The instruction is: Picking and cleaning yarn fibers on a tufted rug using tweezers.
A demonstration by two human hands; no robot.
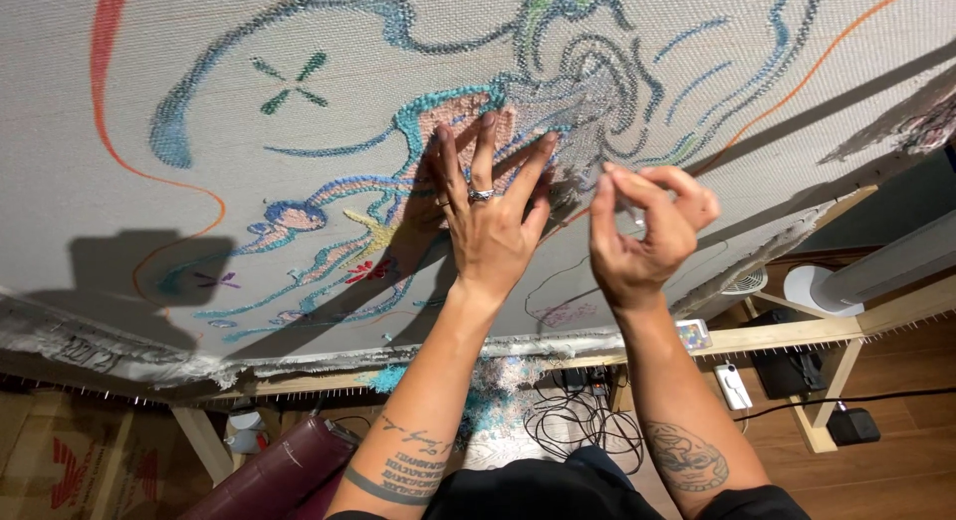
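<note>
A large off-white tufting cloth [299, 171] is stretched on a wooden frame [777, 336] and carries blue, teal, pink and orange yarn outlines. My left hand [488, 211], with a ring on one finger, lies flat against the cloth with fingers spread over a pink and teal patch [463, 117]. My right hand [647, 231] hovers just right of it, thumb and fingertips pinched together on what looks like a thin strand or small piece of yarn by the grey tufted area [593, 102]. What exactly it pinches is blurred.
Below the frame lie tangled black cables [578, 420], yarn scraps [493, 400], a white power strip [732, 386] and a small black box [851, 425] on wooden floor. A dark red roll [269, 475] leans at lower left. A white fan [747, 281] stands at right.
</note>
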